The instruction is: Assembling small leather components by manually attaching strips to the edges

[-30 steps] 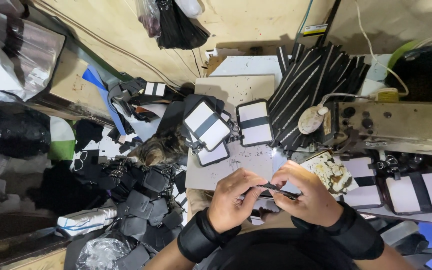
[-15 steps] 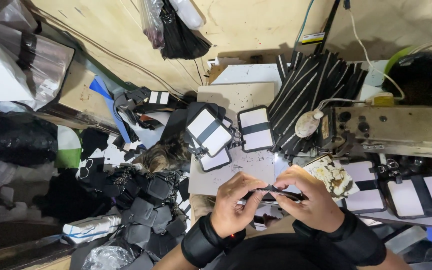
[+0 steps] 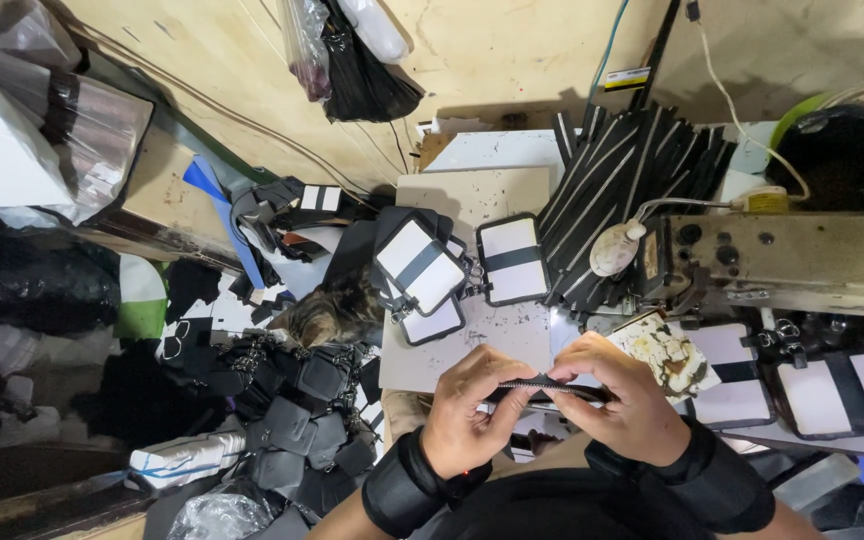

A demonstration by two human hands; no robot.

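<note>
My left hand point(image 3: 472, 410) and my right hand point(image 3: 627, 395) meet low in the middle of the head view. Both pinch a thin black strip point(image 3: 547, 385) with a toothed edge, held level between the fingertips. Black wrist wraps cover both forearms. Just beyond the hands, on the pale work board point(image 3: 472, 200), lie white pouch panels with black bands and black trim point(image 3: 420, 265) point(image 3: 512, 258). A fan of long black strips point(image 3: 622, 180) lies behind them.
A sewing machine point(image 3: 782, 250) stands at the right, with more white banded panels point(image 3: 842, 390) below it. A heap of black pouches point(image 3: 292, 420) fills the floor at the left, a tabby cat point(image 3: 327, 315) beside it. Plastic bags point(image 3: 352, 60) hang on the wall.
The view has shifted slightly, so the hands sit a little higher in the frame. Both hands still grip the black strip, with the fingers working along it.
</note>
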